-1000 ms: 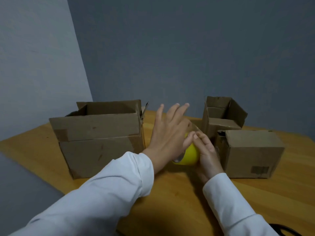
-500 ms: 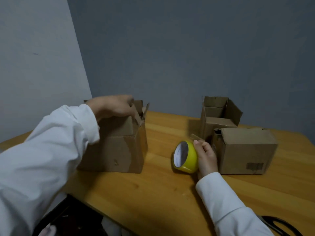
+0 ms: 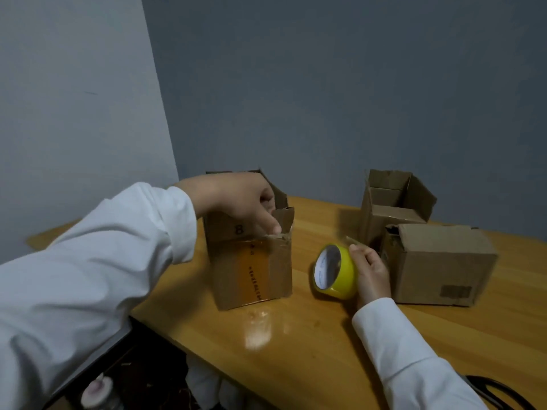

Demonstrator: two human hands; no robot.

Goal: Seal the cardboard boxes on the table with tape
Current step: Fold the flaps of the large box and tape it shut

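Hands first. My left hand (image 3: 239, 202) has left the tape and gone over to the big box (image 3: 251, 261), and the box has turned, so now I see its narrow end with an orange stripe. The fingers are curled down over the top edge, holding a flap. My right hand (image 3: 370, 270) has not moved. It wraps around the yellow tape roll (image 3: 334, 272), which stands on its edge on the table (image 3: 296, 350), between the big box and the closed box (image 3: 438, 264).

I think this means the big box goes first. Its flaps are up, so they need to fold down before any tape goes on.

The hole of the roll faces left and a bit toward me. The roll's round sides point left and right. The big box stands tall, open side up, with its long side running away from me.

Behind the closed box is a small open box (image 3: 393, 202). Something dark, maybe scissors (image 3: 500, 392), sits at the near right edge.
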